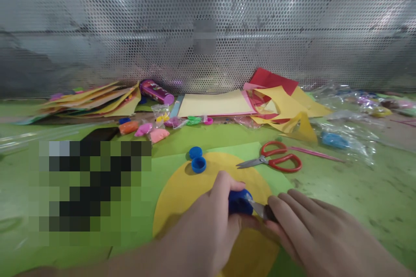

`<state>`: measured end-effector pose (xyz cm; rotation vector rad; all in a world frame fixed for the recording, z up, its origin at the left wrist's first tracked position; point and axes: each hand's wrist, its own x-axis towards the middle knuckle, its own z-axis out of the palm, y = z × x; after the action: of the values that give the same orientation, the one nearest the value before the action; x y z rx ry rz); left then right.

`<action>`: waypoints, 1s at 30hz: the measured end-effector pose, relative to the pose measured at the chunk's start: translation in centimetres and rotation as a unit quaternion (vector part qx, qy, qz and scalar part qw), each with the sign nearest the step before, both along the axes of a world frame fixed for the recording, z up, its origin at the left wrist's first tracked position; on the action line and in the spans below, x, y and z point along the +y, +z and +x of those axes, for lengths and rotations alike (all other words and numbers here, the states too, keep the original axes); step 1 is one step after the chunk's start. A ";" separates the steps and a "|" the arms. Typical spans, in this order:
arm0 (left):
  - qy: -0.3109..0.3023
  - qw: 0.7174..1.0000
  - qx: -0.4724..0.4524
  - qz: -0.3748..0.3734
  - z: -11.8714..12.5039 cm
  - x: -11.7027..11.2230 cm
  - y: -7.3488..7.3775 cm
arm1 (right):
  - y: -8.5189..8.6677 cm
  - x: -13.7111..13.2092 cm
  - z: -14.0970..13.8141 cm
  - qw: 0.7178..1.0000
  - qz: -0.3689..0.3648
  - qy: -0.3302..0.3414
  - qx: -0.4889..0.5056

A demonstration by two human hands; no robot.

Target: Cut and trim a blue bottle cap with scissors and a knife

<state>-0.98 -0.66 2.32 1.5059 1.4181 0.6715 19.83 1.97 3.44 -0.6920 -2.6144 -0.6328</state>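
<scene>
My left hand (203, 229) is closed round a small blue object (239, 201), perhaps a lump of clay or a cap, over a yellow paper disc (182, 190). My right hand (305, 229) pinches a thin metal blade with a dark handle (263, 211) whose tip touches the blue object. The disc lies on a light green sheet (165, 166). Two blue bottle caps (197, 160) sit at the disc's far edge. Red-handled scissors (276, 161) lie shut just beyond my right hand.
Along a perforated metal wall (208, 21) lie stacked coloured paper (94, 99), a cream sheet (214, 104), red and yellow scraps (279, 99), a purple tube (156, 91), clay pieces (143, 129) and plastic bags (351, 134). A pixelated patch covers the left.
</scene>
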 end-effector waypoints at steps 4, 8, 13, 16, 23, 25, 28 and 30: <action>-0.004 0.998 -0.060 0.014 -0.2 0.0 -0.3 | 0.2 -0.1 0.2 1.000 -0.008 0.012 -0.002; 0.002 0.997 -0.077 0.012 -0.1 -0.2 -0.6 | 0.3 -0.2 0.2 1.000 -0.006 0.008 -0.004; -0.004 0.996 -0.078 0.033 -0.2 0.0 -0.4 | 0.4 -0.1 0.2 1.000 0.001 0.005 0.008; -0.019 0.995 -0.091 0.037 -0.3 0.1 -0.2 | 0.4 -0.2 0.3 1.000 0.011 0.002 0.003; -0.019 0.992 -0.120 0.022 0.0 0.1 -0.6 | 0.9 0.1 -0.1 0.999 0.028 -0.005 0.022; -0.018 0.992 -0.125 0.019 0.1 0.2 -0.3 | 1.0 0.2 -0.2 0.999 0.024 -0.002 0.027; -0.021 0.994 -0.104 0.004 0.2 0.4 0.6 | 0.7 -0.1 -0.1 0.999 0.017 -0.014 0.036; -0.024 0.996 -0.084 -0.003 0.2 0.4 1.1 | 0.3 -0.5 0.3 0.998 0.016 -0.037 0.040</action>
<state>-0.81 -0.22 3.44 1.4386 1.2524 0.7461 20.14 1.50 3.69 -0.7900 -2.5105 -0.6536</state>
